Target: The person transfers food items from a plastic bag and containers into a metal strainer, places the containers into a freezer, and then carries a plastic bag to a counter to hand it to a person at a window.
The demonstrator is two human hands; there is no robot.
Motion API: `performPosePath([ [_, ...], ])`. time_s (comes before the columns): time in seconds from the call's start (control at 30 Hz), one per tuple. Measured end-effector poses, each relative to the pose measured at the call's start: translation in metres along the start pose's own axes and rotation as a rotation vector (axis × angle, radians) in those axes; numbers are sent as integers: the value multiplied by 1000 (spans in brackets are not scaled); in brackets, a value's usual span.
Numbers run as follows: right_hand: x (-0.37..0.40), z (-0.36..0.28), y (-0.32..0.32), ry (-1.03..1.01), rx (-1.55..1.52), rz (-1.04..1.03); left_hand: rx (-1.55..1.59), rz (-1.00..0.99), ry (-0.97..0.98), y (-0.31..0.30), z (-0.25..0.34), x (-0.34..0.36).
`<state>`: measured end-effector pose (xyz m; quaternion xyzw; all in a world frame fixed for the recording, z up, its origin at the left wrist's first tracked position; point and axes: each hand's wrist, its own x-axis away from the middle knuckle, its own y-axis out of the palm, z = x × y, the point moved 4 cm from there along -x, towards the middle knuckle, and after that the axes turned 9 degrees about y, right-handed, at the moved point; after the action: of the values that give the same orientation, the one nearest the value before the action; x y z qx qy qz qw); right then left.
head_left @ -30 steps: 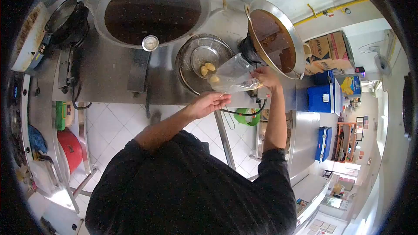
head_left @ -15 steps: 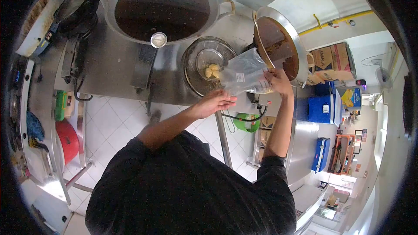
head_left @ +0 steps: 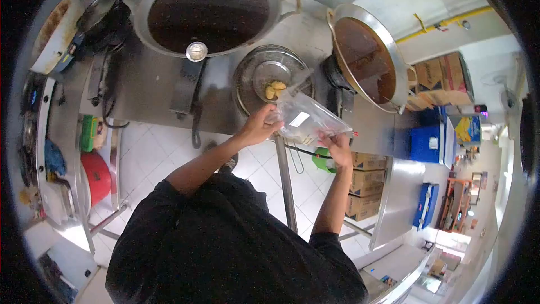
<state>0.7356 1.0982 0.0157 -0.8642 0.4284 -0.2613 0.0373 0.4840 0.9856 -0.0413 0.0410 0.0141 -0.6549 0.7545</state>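
Observation:
A clear plastic bag (head_left: pixel 319 114) with a white label is stretched between my two hands over the front of the steel counter. My left hand (head_left: pixel 260 126) is closed on its left end, close to the opening. At the other end, the lower right corner is gripped by my right hand (head_left: pixel 337 149). Just beyond the bag's left end, several yellowish food pieces (head_left: pixel 274 90) lie on a round wire-mesh strainer (head_left: pixel 246 81). The bag overlaps part of the strainer's right side. What is inside the bag is hard to make out.
Two large metal pans of dark brown liquid, one at the back (head_left: pixel 208 14) and one at right (head_left: pixel 365 59), flank the strainer. A round dial thermometer (head_left: pixel 196 51) sits on the back pan's rim. Farther right are a blue cooler (head_left: pixel 426 145) and cardboard boxes (head_left: pixel 441 79).
My right hand has come down and slightly left, so the bag now tilts down to the right. My left hand has moved up a little and closed on the bag's left end.

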Motion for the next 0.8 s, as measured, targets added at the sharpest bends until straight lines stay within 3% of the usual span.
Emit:
performPosePath([
  [0.07, 11, -8, 4, -15, 31, 21, 74, 29, 36, -12, 4, 17],
  [0.1, 13, -17, 12, -33, 46, 9, -7, 57, -46, -20, 20, 29],
  [0.17, 20, -45, 30, -193, -4, -8, -20, 125, 80, -35, 25, 54],
  [0.27, 33, -80, 67, -218, 97, -70, -79, 132, 36, -64, 56, 97],
  [0.37, 50, -102, 97, -290, 194, -68, -604, 149, 124, -97, 103, 139],
  [0.4, 56, -111, 106, -260, 181, -61, -936, 230, 254, -110, 124, 151],
  [0.47, 69, -128, 114, -205, 179, -28, -1249, 232, 372, -119, 177, 155],
  [0.5, 78, -134, 121, -191, 188, 4, -1224, 167, 382, -121, 204, 153],
  [0.53, 88, -140, 129, -171, 219, 33, -1108, 286, 832, -114, 233, 159],
  [0.6, 106, -152, 148, -141, 274, 84, -1161, -12, 773, -71, 303, 159],
  [0.7, 123, -150, 204, -162, 295, 107, -1891, -298, 1010, -37, 384, 225],
  [0.8, 148, -132, 240, -171, 269, 125, -1837, -391, 1227, -19, 399, 261],
])
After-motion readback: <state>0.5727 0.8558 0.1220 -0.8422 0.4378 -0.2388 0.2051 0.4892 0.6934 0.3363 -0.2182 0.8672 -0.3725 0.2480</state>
